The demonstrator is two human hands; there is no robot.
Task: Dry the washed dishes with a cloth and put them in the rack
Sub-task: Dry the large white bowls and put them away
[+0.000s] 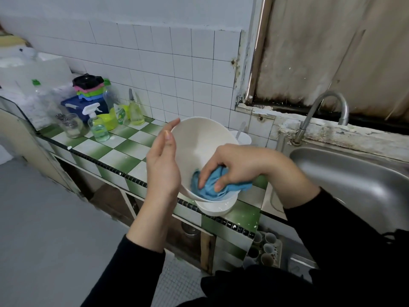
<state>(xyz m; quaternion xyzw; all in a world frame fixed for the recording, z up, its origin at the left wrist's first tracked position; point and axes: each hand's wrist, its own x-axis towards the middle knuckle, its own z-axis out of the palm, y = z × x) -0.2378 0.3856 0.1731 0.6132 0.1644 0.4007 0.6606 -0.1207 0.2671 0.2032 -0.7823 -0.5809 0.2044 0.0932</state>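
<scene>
1. Head view, centre of the frame: a white bowl (199, 147) is held tilted above the edge of the tiled counter (124, 147), its mouth turned toward the right of the picture.
2. The left hand (162, 165) supports the bowl from the left. Its fingers are nearly straight and lie flat against the outer wall near the rim, bracing the bowl without curling round it.
3. The right hand (230, 167) reaches into the bowl from the right. Its fingers are curled round a bunched blue cloth (212, 185) and press it against the lower inside wall, with a corner of the cloth hanging out over the rim.
4. Judged from this, the step in hand is wiping the inside of this bowl. Whether its outside is dry cannot be told.
5. Just below the held bowl, a second white bowl (215, 207) sits on the counter edge with wet-looking specks on its rim, so it probably waits for drying.
6. Behind the held bowl, toward the wall, stands a white cup (242, 137) with a utensil handle sticking out. It appears untouched.
7. The steel sink (354, 173) at the right of the frame shows no dishes in the part that is visible.
8. At the lower right, under the counter, several mugs (265, 247) stand in a holder. This may be the rack, but that is unclear.
9. No bowl can be seen racked, so the task looks to be at an early stage. Finishing this bowl, placing it, and doing the other pieces are left.
</scene>
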